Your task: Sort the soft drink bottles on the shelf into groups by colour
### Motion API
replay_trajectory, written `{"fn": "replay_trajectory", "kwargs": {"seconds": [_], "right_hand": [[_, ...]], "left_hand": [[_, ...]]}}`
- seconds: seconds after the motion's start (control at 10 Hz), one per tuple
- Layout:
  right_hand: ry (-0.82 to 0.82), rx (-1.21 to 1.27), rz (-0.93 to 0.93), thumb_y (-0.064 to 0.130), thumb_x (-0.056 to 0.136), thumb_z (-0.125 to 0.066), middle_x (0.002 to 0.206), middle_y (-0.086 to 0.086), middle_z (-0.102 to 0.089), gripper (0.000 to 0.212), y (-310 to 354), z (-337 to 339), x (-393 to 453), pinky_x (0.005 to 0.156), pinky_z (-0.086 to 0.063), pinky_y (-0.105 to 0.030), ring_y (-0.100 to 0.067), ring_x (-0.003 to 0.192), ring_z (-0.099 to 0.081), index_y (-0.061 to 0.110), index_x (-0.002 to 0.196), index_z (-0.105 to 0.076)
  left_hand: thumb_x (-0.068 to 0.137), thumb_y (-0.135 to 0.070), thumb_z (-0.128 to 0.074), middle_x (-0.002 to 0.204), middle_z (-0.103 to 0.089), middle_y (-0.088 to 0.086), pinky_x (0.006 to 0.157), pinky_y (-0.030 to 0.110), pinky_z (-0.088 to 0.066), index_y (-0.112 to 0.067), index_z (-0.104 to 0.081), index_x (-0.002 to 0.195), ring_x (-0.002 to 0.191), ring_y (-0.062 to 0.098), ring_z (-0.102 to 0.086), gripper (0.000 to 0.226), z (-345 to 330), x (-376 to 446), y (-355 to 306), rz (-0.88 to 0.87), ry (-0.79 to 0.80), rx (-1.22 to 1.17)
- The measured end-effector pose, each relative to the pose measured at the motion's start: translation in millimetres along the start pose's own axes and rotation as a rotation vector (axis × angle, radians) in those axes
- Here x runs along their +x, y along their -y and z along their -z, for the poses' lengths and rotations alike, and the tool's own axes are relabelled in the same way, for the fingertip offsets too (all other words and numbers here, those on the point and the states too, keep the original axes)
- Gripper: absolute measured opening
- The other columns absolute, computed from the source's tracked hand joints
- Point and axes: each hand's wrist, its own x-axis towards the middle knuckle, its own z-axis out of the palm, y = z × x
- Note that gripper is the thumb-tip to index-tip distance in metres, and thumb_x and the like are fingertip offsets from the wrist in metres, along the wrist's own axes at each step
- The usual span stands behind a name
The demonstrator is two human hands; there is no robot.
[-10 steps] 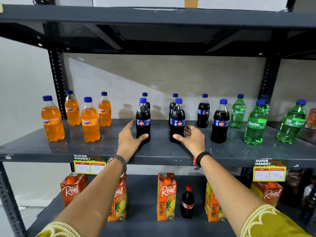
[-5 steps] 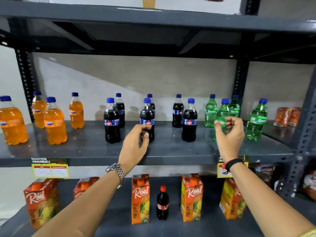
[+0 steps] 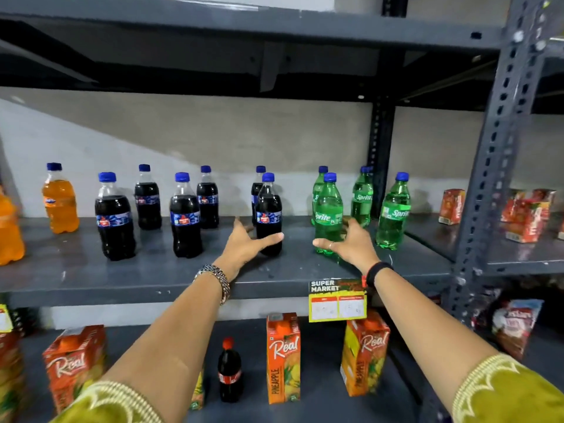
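On the grey middle shelf point(image 3: 152, 276) stand blue-capped bottles in colour groups. Orange bottles point(image 3: 59, 203) are at the far left, several dark cola bottles point(image 3: 185, 215) fill the middle, and several green Sprite bottles point(image 3: 393, 215) stand at the right. My left hand point(image 3: 244, 242) is open, fingers spread, its thumb at the base of the rightmost front cola bottle point(image 3: 268, 209). My right hand point(image 3: 351, 244) is open in front of the nearest Sprite bottle point(image 3: 328, 212), hiding its lower right side. Whether either hand touches its bottle is unclear.
A price tag point(image 3: 337, 300) hangs on the shelf edge below my right wrist. The lower shelf holds Real juice cartons point(image 3: 283, 358) and a small red-capped cola bottle point(image 3: 229, 374). A perforated upright point(image 3: 488, 166) divides off a right bay with red packets point(image 3: 523, 215).
The view has shifted right along the shelf. My left hand has moved from the middle cola bottles to the rightmost one and spread open; my right hand has dropped lower and opened at the front Sprite bottle.
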Motion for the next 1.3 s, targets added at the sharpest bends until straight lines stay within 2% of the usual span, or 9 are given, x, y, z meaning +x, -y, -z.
{"fn": "replay_trajectory", "kwargs": {"seconds": [0.1, 0.2, 0.3, 0.5, 0.6, 0.7, 1.0, 1.2, 1.3], "right_hand": [[0.096, 0.092, -0.047, 0.029, 0.063, -0.083, 0.129, -0.009, -0.056, 0.078, -8, 8, 6, 0.097, -0.043, -0.033, -0.022, 0.113, -0.054, 0.008, 0.126, -0.042], [0.138, 0.175, -0.065, 0.022, 0.067, -0.08, 0.125, -0.009, -0.057, 0.072, -11, 13, 7, 0.089, -0.043, -0.028, -0.017, 0.102, -0.054, 0.006, 0.127, -0.042], [0.165, 0.274, -0.085, 0.014, 0.072, -0.076, 0.116, -0.005, -0.054, 0.068, -16, 17, 9, 0.088, -0.042, -0.026, -0.018, 0.105, -0.052, 0.004, 0.129, -0.041], [0.153, 0.283, -0.102, 0.013, 0.072, -0.075, 0.113, -0.003, -0.049, 0.071, -23, 15, 13, 0.099, -0.042, -0.03, -0.018, 0.111, -0.049, 0.003, 0.131, -0.037], [0.152, 0.273, -0.107, 0.013, 0.073, -0.074, 0.111, 0.0, -0.05, 0.07, -24, 15, 13, 0.1, -0.041, -0.03, -0.017, 0.11, -0.048, 0.003, 0.131, -0.037], [0.148, 0.265, -0.101, 0.011, 0.076, -0.071, 0.112, 0.0, -0.051, 0.068, -23, 14, 12, 0.1, -0.04, -0.029, -0.014, 0.109, -0.046, 0.002, 0.133, -0.036], [0.139, 0.196, -0.092, 0.017, 0.08, -0.068, 0.135, -0.011, -0.048, 0.068, -25, 13, 13, 0.106, -0.036, -0.035, -0.023, 0.127, -0.044, 0.004, 0.136, -0.033], [0.163, 0.171, -0.067, 0.016, 0.082, -0.066, 0.137, -0.012, -0.047, 0.066, -21, 14, 7, 0.106, -0.035, -0.034, -0.025, 0.128, -0.044, 0.002, 0.136, -0.032], [0.051, 0.16, 0.026, 0.022, 0.081, -0.067, 0.143, -0.009, -0.043, 0.069, -20, 15, 2, 0.111, -0.033, -0.039, -0.025, 0.132, -0.04, 0.009, 0.139, -0.031]], "left_hand": [[0.064, -0.016, -0.081, 0.126, -0.057, 0.012, 0.072, 0.018, -0.051, -0.002, -0.031, 0.139, 0.105, 0.019, -0.058, 0.091, 0, 5, 8, 0.021, 0.019, -0.068], [0.066, -0.006, -0.079, 0.116, -0.06, 0.013, 0.058, 0.01, -0.05, -0.001, -0.038, 0.133, 0.098, 0.019, -0.06, 0.079, 0, 4, 7, -0.003, 0.018, -0.106], [0.067, -0.001, -0.077, 0.117, -0.062, 0.014, 0.063, 0.009, -0.051, 0.001, -0.045, 0.127, 0.096, 0.02, -0.061, 0.068, 0, 6, 8, -0.02, 0.019, -0.132], [0.066, -0.006, -0.079, 0.12, -0.063, 0.015, 0.087, 0.027, -0.049, -0.001, -0.053, 0.123, 0.104, 0.021, -0.062, 0.062, 0, 8, 12, -0.027, 0.038, -0.075], [0.067, -0.006, -0.078, 0.12, -0.063, 0.015, 0.092, 0.03, -0.048, -0.001, -0.053, 0.123, 0.106, 0.022, -0.062, 0.062, 0, 8, 11, -0.032, 0.04, -0.074], [0.068, -0.007, -0.078, 0.121, -0.063, 0.014, 0.094, 0.03, -0.047, -0.001, -0.053, 0.124, 0.108, 0.022, -0.061, 0.062, 0, 6, 11, -0.04, 0.038, -0.051], [0.069, -0.013, -0.078, 0.121, -0.064, 0.013, 0.1, 0.036, -0.046, -0.004, -0.054, 0.125, 0.109, 0.021, -0.061, 0.061, 1, 8, 13, -0.059, 0.041, 0.008], [0.067, -0.023, -0.08, 0.132, -0.055, 0.009, 0.104, 0.033, -0.038, -0.006, -0.04, 0.135, 0.121, 0.023, -0.052, 0.081, -1, 1, 8, -0.076, 0.06, 0.243], [0.077, -0.037, -0.069, 0.151, -0.03, 0.017, 0.111, 0.036, -0.027, 0.001, -0.015, 0.144, 0.138, 0.029, -0.029, 0.094, -8, -6, 4, -0.152, -0.024, 0.424]]}}
